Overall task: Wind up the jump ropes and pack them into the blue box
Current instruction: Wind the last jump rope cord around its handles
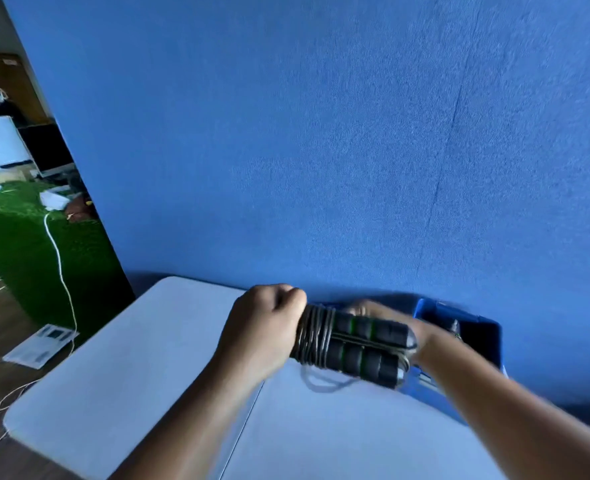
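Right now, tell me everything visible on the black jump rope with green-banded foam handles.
The black jump rope has two foam-looking handles with green bands, lying side by side, its dark cord wound in coils round one end. A loose loop hangs beneath. It's held above the pale table, beside the blue box. The left hand grips the coiled end; the right hand, blurred, curls behind the other end.

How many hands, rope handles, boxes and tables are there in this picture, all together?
Hands: 2, left hand and right hand
Rope handles: 2, upper handle and lower handle
Blue box: 1
Table: 1
Total: 6
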{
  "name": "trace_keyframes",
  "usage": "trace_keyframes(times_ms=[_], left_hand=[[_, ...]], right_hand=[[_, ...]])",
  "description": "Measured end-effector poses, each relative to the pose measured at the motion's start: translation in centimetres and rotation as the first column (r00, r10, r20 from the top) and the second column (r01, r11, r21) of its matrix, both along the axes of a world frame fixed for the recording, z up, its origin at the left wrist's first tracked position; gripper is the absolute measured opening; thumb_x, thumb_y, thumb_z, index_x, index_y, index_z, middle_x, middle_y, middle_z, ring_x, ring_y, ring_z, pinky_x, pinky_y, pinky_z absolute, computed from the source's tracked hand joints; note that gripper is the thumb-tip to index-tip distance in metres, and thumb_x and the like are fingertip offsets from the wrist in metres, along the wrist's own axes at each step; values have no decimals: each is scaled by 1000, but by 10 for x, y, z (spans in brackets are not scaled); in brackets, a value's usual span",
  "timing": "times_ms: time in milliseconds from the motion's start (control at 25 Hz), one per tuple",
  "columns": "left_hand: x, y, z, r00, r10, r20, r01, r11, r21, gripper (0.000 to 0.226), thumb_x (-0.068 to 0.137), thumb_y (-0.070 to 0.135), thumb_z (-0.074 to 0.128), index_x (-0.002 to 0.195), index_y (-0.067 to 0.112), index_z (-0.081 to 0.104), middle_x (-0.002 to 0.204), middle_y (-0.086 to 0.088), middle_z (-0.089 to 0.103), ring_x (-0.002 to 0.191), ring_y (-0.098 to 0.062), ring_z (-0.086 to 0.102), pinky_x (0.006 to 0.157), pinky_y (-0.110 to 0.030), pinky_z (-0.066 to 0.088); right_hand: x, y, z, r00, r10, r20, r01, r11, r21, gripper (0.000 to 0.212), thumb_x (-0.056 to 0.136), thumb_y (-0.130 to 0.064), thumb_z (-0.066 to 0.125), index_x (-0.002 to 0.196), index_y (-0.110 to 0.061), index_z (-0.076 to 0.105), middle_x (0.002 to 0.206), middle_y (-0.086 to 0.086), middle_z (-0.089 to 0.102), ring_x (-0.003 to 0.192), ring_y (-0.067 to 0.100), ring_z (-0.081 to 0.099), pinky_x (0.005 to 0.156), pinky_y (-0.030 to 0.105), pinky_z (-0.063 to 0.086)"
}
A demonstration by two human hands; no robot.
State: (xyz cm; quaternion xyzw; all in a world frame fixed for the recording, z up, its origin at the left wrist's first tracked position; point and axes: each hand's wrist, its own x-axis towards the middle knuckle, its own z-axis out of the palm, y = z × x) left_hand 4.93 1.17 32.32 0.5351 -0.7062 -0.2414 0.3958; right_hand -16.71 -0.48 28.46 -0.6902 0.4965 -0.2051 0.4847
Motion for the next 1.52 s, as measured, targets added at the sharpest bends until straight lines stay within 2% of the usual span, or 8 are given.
trace_keyframes(times_ms=[360,560,720,920,1040,1240,1400,1520], left_hand=[[4,-18,-8,899,215,382,-129,962,-239,37,93,34,48,65,10,41,59,-5,48,68,-33,53,53,-36,30],[4,-35,-11,886,360,291,-297,924,-240,37,93,28,46,62,12,33,56,-5,40,65,-35,44,54,-38,24],[-6,-36,-10,927,353,127,-322,923,-212,37,93,29,44,62,10,34,55,-7,43,65,-38,44,56,-40,28],[-9,-30,-12,955,295,-32,-297,953,-68,33,81,36,39,62,10,33,54,-8,37,60,-33,38,55,-44,38],[0,-29,-9,972,214,-101,-211,977,32,30,76,38,42,67,10,37,63,-17,36,58,-24,37,57,-53,51],[16,-19,2,991,-20,132,19,1000,3,33,82,36,45,68,7,37,59,-12,39,56,-22,39,54,-35,34],[16,-20,5,906,55,419,44,974,-223,34,83,38,42,64,11,37,56,-7,43,59,-26,46,50,-36,28],[15,-28,4,853,203,481,-56,951,-303,35,90,35,46,65,11,40,58,-5,48,63,-31,51,49,-35,29]], right_hand=[[28,0,110,819,-5,-574,-116,978,-174,30,95,-28,58,70,-13,67,60,1,54,47,15,60,46,27,53],[64,58,47,976,-212,58,217,970,-108,26,102,-19,47,81,-5,55,62,9,51,40,18,48,40,32,52],[99,83,-15,762,-356,541,378,923,74,30,106,-18,41,82,-4,53,51,14,44,37,21,34,46,40,54],[90,63,-63,673,-256,694,239,963,123,33,99,-38,47,79,-13,56,56,11,45,48,21,41,62,52,55],[55,43,-63,791,-143,595,91,989,118,37,92,-50,65,74,-17,60,61,4,46,59,22,49,71,50,61],[1,-9,25,993,120,15,-114,973,-201,22,93,-9,65,75,-20,62,65,-13,59,61,2,55,59,20,47],[17,-28,93,809,137,-571,-343,899,-270,27,97,-31,63,75,-16,68,64,0,57,53,6,53,57,21,46],[40,-13,104,746,-72,-662,-210,918,-336,23,101,-26,53,83,-22,67,72,-6,60,73,13,59,72,26,49]])
